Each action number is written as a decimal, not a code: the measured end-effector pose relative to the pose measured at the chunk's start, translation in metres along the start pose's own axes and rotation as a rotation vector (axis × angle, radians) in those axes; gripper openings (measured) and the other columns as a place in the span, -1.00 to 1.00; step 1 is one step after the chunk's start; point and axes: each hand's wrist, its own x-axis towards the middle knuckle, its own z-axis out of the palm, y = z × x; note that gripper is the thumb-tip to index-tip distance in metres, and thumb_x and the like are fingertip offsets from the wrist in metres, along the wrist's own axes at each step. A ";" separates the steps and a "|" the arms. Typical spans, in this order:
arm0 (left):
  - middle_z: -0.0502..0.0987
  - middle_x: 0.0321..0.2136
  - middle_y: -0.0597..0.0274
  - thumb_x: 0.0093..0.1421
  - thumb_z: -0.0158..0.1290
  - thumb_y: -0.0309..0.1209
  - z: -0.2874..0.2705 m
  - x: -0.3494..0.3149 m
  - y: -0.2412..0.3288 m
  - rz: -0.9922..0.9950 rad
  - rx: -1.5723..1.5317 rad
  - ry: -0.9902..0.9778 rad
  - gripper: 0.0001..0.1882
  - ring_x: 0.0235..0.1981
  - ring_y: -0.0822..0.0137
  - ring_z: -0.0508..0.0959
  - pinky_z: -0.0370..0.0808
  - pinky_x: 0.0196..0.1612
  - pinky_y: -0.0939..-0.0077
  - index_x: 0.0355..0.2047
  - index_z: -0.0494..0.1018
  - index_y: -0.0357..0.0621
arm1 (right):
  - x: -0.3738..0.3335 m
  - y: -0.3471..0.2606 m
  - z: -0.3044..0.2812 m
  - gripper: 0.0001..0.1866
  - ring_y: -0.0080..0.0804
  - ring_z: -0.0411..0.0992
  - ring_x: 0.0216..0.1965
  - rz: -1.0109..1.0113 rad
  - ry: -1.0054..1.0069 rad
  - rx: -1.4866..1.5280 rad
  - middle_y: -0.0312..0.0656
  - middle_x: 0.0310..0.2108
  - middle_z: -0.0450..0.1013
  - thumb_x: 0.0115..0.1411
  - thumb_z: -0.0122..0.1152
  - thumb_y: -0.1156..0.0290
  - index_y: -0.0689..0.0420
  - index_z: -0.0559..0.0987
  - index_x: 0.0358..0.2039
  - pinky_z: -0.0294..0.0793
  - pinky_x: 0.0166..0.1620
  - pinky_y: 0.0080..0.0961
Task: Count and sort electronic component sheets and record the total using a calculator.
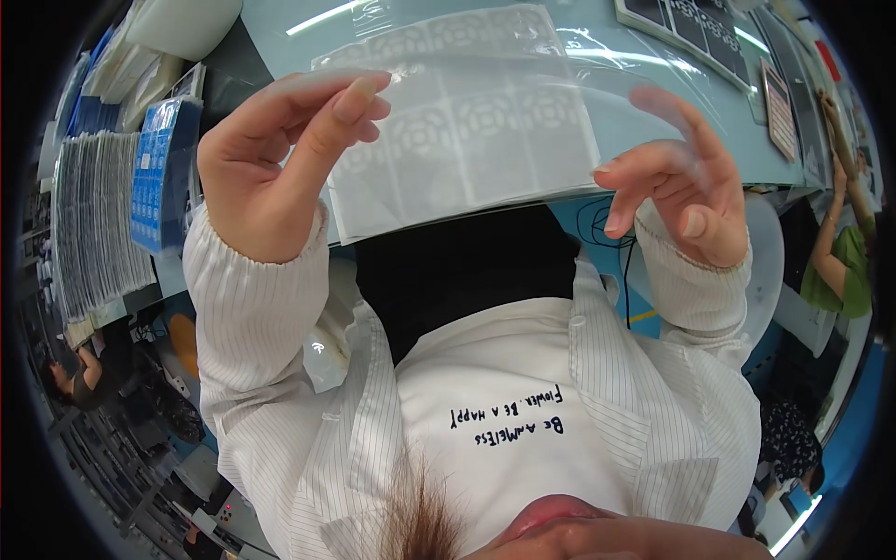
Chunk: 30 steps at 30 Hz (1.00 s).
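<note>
My left hand is raised over the near left part of the worktable, thumb and fingertips pinched together. From that pinch a thin clear film seems to bow across toward the right; its edges are hard to make out. My right hand hovers near the table's front edge with its fingers apart and partly bent. Its raised index finger looks blurred, perhaps behind the film. Between and beyond my hands lies a translucent whitish sheet with rows of round ornamental patterns, flat on the pale glossy tabletop.
At the left stand a tall stack of thin sheets and a blue wrapped pack. Dark patterned panels and a pink calculator lie at the far right. Co-workers sit on both sides, one in a green top.
</note>
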 end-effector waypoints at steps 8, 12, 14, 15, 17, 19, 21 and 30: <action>0.66 -0.39 0.11 0.23 0.17 -0.55 -0.004 0.010 0.014 -0.076 0.012 -0.069 -0.85 -0.40 0.39 0.62 0.53 -0.27 0.58 -0.20 0.63 -0.33 | 0.032 0.002 -0.025 0.18 -0.21 0.43 0.14 -0.312 0.252 -0.877 0.00 0.17 0.40 -0.28 0.69 0.29 0.14 0.19 0.35 0.45 0.11 -0.35; 0.65 -0.40 0.12 0.22 0.17 -0.57 -0.008 0.007 0.016 -0.109 0.010 -0.065 -0.86 -0.40 0.39 0.61 0.50 -0.28 0.59 -0.21 0.63 -0.32 | 0.054 -0.005 -0.023 0.13 -0.23 0.54 -0.03 -0.062 0.059 -0.570 0.04 0.02 0.51 -0.23 0.67 0.31 0.19 0.21 0.33 0.54 0.02 -0.37; 0.65 -0.38 0.10 0.20 0.17 -0.60 -0.010 0.008 0.015 -0.073 -0.005 -0.077 -0.86 -0.38 0.38 0.62 0.50 -0.28 0.60 -0.22 0.63 -0.32 | 0.060 -0.006 -0.022 0.06 -0.23 0.57 -0.09 0.133 -0.029 -0.395 0.06 -0.03 0.54 -0.19 0.65 0.32 0.21 0.25 0.31 0.57 -0.02 -0.39; 0.65 -0.38 0.10 0.20 0.17 -0.60 -0.010 0.008 0.014 -0.074 -0.006 -0.074 -0.86 -0.38 0.38 0.62 0.50 -0.28 0.60 -0.22 0.63 -0.32 | 0.064 -0.008 -0.021 0.03 -0.23 0.58 -0.12 0.229 -0.072 -0.307 0.06 -0.06 0.56 -0.17 0.64 0.32 0.22 0.27 0.30 0.58 -0.04 -0.40; 0.65 -0.36 0.06 0.16 0.17 -0.65 -0.012 0.008 0.012 -0.035 0.001 -0.098 -0.85 -0.38 0.36 0.61 0.50 -0.28 0.57 -0.24 0.63 -0.34 | 0.072 -0.017 -0.010 -0.17 -0.25 0.60 -0.19 0.218 -0.078 -0.337 0.07 -0.12 0.58 -0.10 0.58 0.37 0.25 0.39 0.19 0.60 -0.10 -0.45; 0.65 -0.35 0.04 0.15 0.17 -0.67 -0.015 0.010 0.011 0.007 0.012 -0.125 -0.84 -0.38 0.34 0.61 0.51 -0.28 0.56 -0.23 0.62 -0.35 | 0.075 -0.019 -0.008 -0.37 -0.26 0.61 -0.26 0.205 -0.080 -0.369 0.08 -0.18 0.59 -0.03 0.52 0.42 0.28 0.51 0.08 0.61 -0.17 -0.50; 0.65 -0.34 0.02 0.14 0.17 -0.68 -0.019 0.010 0.010 0.052 0.019 -0.155 -0.83 -0.38 0.33 0.61 0.51 -0.28 0.54 -0.23 0.62 -0.35 | 0.076 -0.019 -0.011 -0.73 -0.30 0.60 -0.28 -0.111 -0.180 -0.496 0.06 -0.21 0.60 0.06 0.39 0.55 0.30 0.66 -0.18 0.59 -0.25 -0.53; 0.62 -0.34 -0.03 0.14 0.26 -0.41 -0.027 -0.002 0.052 0.109 -0.175 -0.620 -0.71 -0.41 0.19 0.63 0.57 -0.39 0.44 -0.16 0.60 -0.31 | 0.054 -0.042 0.018 -0.78 -0.28 0.60 -0.42 -0.246 -0.397 -0.559 0.06 -0.30 0.62 -0.04 0.47 0.51 0.24 0.71 -0.32 0.57 -0.38 -0.51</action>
